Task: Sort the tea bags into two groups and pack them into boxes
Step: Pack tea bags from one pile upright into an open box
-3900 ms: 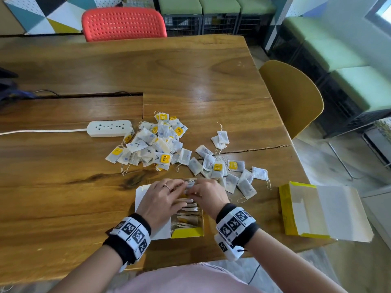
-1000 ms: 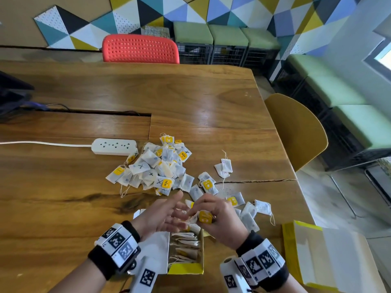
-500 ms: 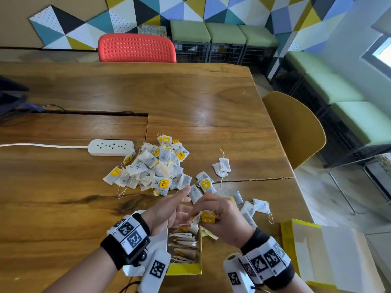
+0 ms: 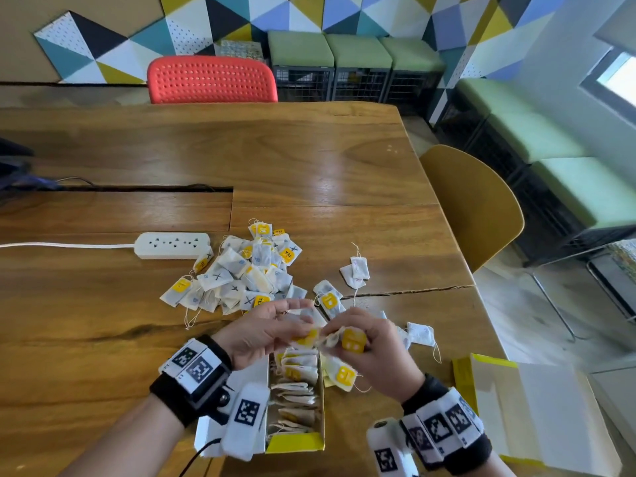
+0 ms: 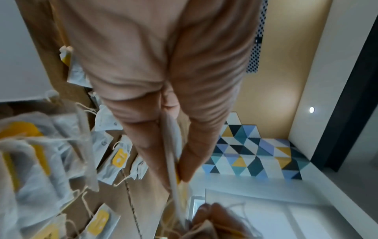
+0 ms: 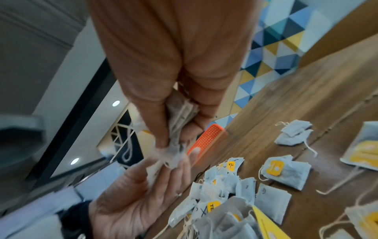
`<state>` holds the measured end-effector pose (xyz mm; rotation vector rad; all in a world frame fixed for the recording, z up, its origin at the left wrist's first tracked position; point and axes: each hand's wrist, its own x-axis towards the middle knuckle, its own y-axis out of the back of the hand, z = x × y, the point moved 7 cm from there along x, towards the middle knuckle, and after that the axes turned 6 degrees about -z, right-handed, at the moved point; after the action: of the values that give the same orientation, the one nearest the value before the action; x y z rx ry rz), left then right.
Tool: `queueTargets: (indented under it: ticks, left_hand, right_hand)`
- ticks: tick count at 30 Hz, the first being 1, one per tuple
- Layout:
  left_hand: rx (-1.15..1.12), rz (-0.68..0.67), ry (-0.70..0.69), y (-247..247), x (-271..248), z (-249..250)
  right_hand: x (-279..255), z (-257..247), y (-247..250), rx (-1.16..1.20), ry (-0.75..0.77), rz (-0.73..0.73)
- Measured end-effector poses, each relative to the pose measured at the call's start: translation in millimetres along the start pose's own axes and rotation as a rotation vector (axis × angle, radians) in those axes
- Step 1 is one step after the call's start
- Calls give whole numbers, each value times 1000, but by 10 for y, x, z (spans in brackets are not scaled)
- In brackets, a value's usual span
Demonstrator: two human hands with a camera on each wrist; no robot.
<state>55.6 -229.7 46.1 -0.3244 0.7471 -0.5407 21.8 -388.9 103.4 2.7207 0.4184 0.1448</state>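
Observation:
An open yellow box [image 4: 296, 444] lies near the front table edge, with tea bags [image 4: 296, 390] standing in a row inside. Above its far end my right hand [image 4: 340, 335] [image 6: 175, 137] grips a small bundle of yellow-tagged tea bags [image 4: 352, 340] [image 6: 182, 113]. My left hand [image 4: 303, 325] [image 5: 180, 169] meets it and pinches one tea bag [image 5: 174, 161] edge-on between thumb and fingers. A loose pile of tea bags [image 4: 241, 273] lies beyond the hands; more tea bags [image 4: 418, 333] are scattered to the right.
A second yellow box [image 4: 516, 407] lies open at the table's right front corner. A white power strip [image 4: 172, 246] with its cord sits left of the pile. A red chair [image 4: 211, 79] stands at the far side and a yellow chair [image 4: 475, 208] at the right.
About four seconds ago both hands were pressed into the box. They have since risen with tea bags. Over the last second they stay together above the box's far end.

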Motion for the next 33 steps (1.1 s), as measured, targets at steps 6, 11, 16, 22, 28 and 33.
queueTargets:
  ticks: [6, 11, 16, 22, 28, 33]
  left_hand:
    - [244, -134, 139, -61, -111, -35]
    - [279, -264, 265, -199, -174, -179]
    - [153, -233, 249, -166, -177, -184]
    - [140, 94, 46, -52, -23, -84]
    - [194, 147, 28, -134, -3, -38]
    - [52, 212, 14, -74, -22, -18]
  right_hand:
    - [17, 191, 142, 370, -257, 60]
    - [28, 330, 71, 589, -464, 74]
    - [-14, 382, 68, 703, -588, 86]
    - [-24, 377, 80, 714, -605, 119]
    - [4, 561, 256, 722, -646, 319]
    - [-11, 885, 275, 775, -747, 297]
